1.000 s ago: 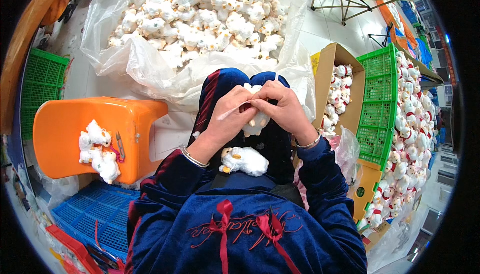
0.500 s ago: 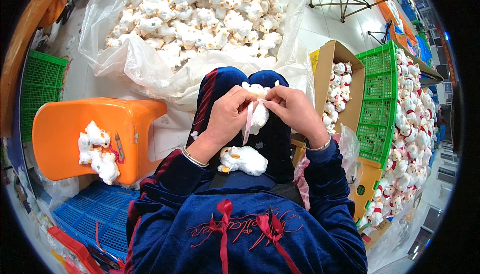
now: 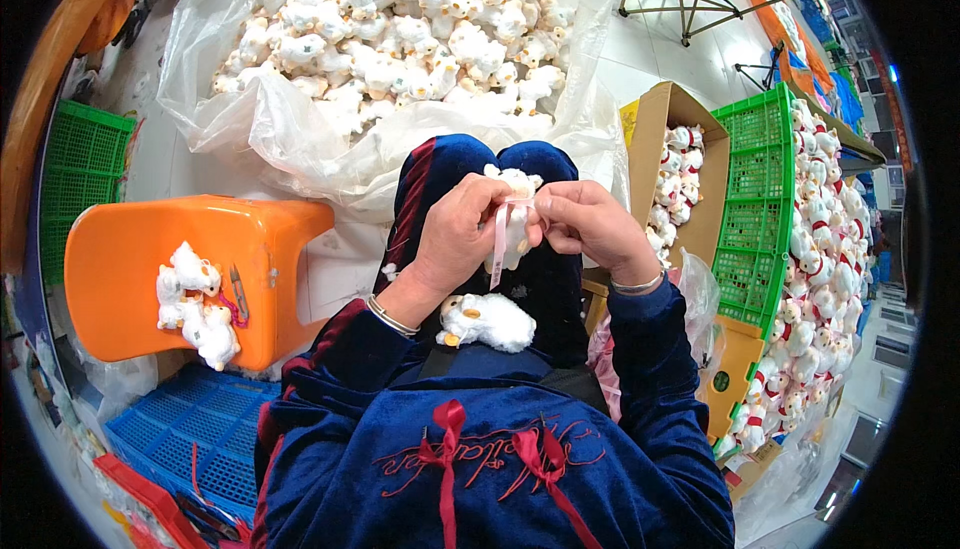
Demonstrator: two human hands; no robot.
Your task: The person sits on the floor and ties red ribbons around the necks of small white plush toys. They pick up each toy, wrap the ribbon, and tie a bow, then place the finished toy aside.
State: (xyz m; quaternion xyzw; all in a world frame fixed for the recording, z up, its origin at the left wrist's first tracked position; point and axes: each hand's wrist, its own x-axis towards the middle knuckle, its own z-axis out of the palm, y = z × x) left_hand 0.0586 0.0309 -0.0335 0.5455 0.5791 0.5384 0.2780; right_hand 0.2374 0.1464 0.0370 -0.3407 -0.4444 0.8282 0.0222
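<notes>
Between my knees a white plush toy [image 3: 515, 237] is held upright, with a pale pink ribbon [image 3: 498, 249] around its neck. My left hand [image 3: 458, 234] is closed, pinching the ribbon at the toy's left side; one ribbon end dangles below the fingers. On the toy's right, my right hand [image 3: 598, 224] pinches the ribbon near the neck, its other fingers curled. Its fingertips partly hide the ribbon's other end. A second white plush toy [image 3: 492, 322] lies on its side on my lap, below both hands, touched by neither.
Ahead, a clear plastic bag [image 3: 200, 99] holds a heap of white plush toys. An orange stool [image 3: 110, 279] at left carries several toys and small snips [image 3: 238, 294]. At right stand a cardboard box [image 3: 645, 149] and green crate [image 3: 755, 219], beside many toys with red neckbands.
My right hand has shifted slightly right and turned, its fingers now curling beside the toy. The ribbon now lies across the toy's neck, and its dangling end has swung a little right.
</notes>
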